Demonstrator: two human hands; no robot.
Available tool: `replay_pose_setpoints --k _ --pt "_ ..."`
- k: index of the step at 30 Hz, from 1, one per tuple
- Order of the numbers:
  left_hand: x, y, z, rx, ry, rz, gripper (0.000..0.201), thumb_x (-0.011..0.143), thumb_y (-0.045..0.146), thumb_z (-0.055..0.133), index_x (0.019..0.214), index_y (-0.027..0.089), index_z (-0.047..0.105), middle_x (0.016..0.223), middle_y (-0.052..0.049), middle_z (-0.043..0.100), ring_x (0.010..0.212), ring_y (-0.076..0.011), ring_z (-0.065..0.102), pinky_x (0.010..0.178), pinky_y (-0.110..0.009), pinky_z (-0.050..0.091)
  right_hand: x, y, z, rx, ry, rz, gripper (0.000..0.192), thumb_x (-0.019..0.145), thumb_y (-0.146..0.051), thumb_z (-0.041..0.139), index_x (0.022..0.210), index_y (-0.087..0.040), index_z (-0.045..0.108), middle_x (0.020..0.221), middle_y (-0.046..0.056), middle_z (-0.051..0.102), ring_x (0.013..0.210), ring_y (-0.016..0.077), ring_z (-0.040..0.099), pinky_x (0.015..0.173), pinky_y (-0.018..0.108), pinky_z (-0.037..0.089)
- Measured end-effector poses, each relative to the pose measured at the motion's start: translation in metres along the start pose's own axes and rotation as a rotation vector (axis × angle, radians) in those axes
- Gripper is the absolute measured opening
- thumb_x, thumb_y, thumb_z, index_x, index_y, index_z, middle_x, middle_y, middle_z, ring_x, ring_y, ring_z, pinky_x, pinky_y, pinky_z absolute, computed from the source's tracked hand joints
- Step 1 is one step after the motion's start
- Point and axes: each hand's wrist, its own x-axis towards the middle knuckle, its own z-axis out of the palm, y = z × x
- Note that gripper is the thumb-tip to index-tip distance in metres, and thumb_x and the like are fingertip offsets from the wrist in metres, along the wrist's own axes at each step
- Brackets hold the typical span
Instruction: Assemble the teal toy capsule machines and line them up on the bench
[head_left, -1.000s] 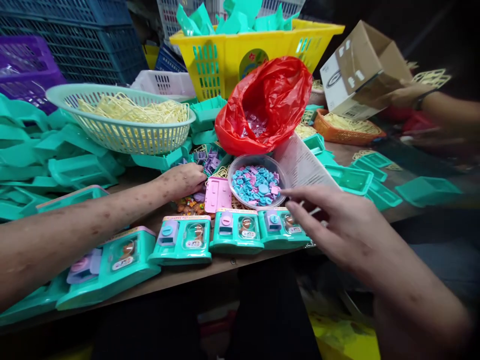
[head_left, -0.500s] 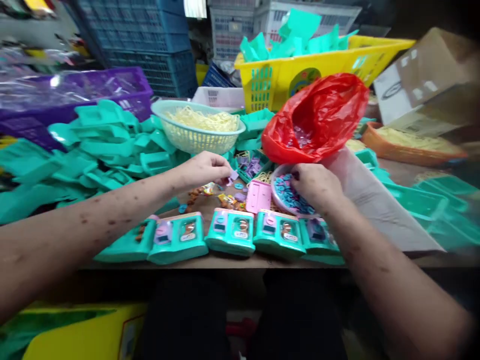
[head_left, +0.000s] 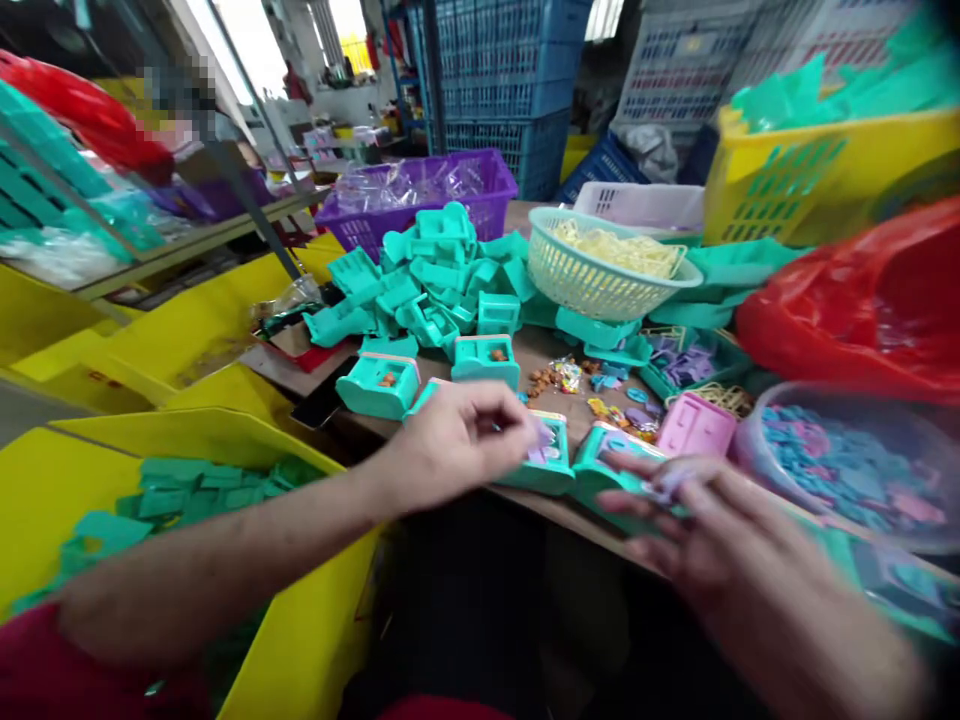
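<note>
My left hand pinches a small lilac part over a teal toy machine at the table's front edge. My right hand is blurred, its fingers stretched toward the left. It seems to hold a small pale lilac piece at its fingertips, just over a second teal toy machine. A pink panel lies behind them. To the right stands a clear bowl of small blue and pink parts.
A red plastic bag lies behind the bowl, and a mint basket of cream pieces sits beside a pile of teal shells. A purple crate and a yellow basket stand further back. Yellow bins holding teal parts stand at the left.
The view has swung left and closer. My right hand left the bowl and came to the front edge. My left hand moved from the loose parts to the toy machines.
</note>
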Motion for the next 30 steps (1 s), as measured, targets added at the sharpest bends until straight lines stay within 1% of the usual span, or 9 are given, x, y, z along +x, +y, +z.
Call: replay_pose_setpoints --k 2,4,7,11,17,19,24,28,30 --pt "-0.029 -0.004 0.014 0.179 -0.017 0.285 0.004 0.097 0.015 0.072 0.100 0.016 0.075 0.103 -0.009 0.083 0.097 -0.0197 0.079 0.093 -0.034 0.066 -0.012 0.024 0.035 0.167 -0.119 0.185 0.038 0.086 -0.056 0.092 0.110 -0.028 0.079 0.129 0.010 0.082 0.119 0.0335 0.080 0.100 0.049 0.068" --pt "-0.051 -0.010 0.018 0.347 -0.034 0.556 0.015 0.095 0.008 0.073 0.108 0.015 0.073 0.109 -0.012 0.084 0.104 -0.0224 0.080 0.101 -0.037 0.067 -0.016 0.042 0.054 0.265 -0.184 0.285 0.033 0.088 -0.053 0.092 0.105 -0.026 0.081 0.123 0.009 0.083 0.122 0.0303 0.079 0.111 0.050 0.064" --pt "-0.074 -0.016 0.011 0.475 -0.065 0.684 0.021 0.098 0.012 0.073 0.119 0.011 0.071 0.120 -0.018 0.083 0.113 -0.0244 0.080 0.109 -0.034 0.066 -0.019 0.057 0.063 0.302 -0.287 0.395 0.035 0.091 -0.053 0.090 0.112 -0.025 0.085 0.123 0.010 0.083 0.122 0.0277 0.078 0.116 0.049 0.060" --pt "-0.090 -0.020 -0.002 0.541 -0.003 0.652 0.017 0.102 0.015 0.070 0.118 0.010 0.073 0.110 -0.015 0.081 0.109 -0.0221 0.080 0.106 -0.026 0.065 -0.021 0.062 0.074 0.287 -0.311 0.453 0.036 0.090 -0.052 0.091 0.114 -0.026 0.086 0.119 0.009 0.084 0.120 0.0261 0.078 0.119 0.049 0.057" --pt "-0.097 -0.018 -0.016 0.503 0.099 0.595 0.029 0.096 0.012 0.075 0.124 0.017 0.072 0.114 -0.012 0.084 0.111 -0.0239 0.080 0.103 -0.037 0.068 -0.013 0.059 0.111 0.209 -0.202 0.304 0.032 0.089 -0.053 0.091 0.107 -0.027 0.086 0.121 0.007 0.083 0.113 0.0237 0.078 0.104 0.038 0.065" --pt "-0.095 -0.017 -0.028 0.431 0.187 0.485 0.024 0.095 0.012 0.076 0.116 0.022 0.074 0.108 -0.008 0.083 0.105 -0.0220 0.078 0.098 -0.037 0.067 -0.007 0.062 0.118 0.203 -0.177 0.273 0.034 0.086 -0.053 0.094 0.106 -0.026 0.086 0.118 0.007 0.083 0.106 0.0215 0.079 0.097 0.033 0.066" --pt "-0.074 -0.033 -0.072 0.219 0.385 0.029 0.005 0.102 0.027 0.076 0.100 0.023 0.076 0.102 -0.003 0.079 0.094 -0.0160 0.075 0.086 -0.027 0.061 0.005 0.071 0.119 0.139 -0.151 0.243 0.037 0.083 -0.051 0.097 0.103 -0.023 0.087 0.096 0.005 0.079 0.078 0.0128 0.068 0.070 0.020 0.058" --pt "-0.049 -0.053 -0.102 0.112 0.350 -0.130 0.034 0.099 0.038 0.080 0.126 0.021 0.071 0.101 -0.003 0.079 0.094 -0.0174 0.077 0.081 -0.026 0.060 0.010 0.072 0.119 0.005 -0.194 0.193 0.039 0.086 -0.057 0.092 0.101 -0.021 0.086 0.092 0.006 0.076 0.079 0.0144 0.065 0.072 0.023 0.057" --pt "-0.038 -0.060 -0.112 0.194 0.291 -0.112 0.030 0.099 0.037 0.079 0.123 0.019 0.074 0.107 -0.005 0.081 0.099 -0.0186 0.077 0.088 -0.028 0.060 0.012 0.072 0.119 -0.091 -0.202 0.138 0.041 0.089 -0.061 0.088 0.099 -0.021 0.085 0.095 0.006 0.077 0.085 0.0171 0.069 0.078 0.026 0.059"
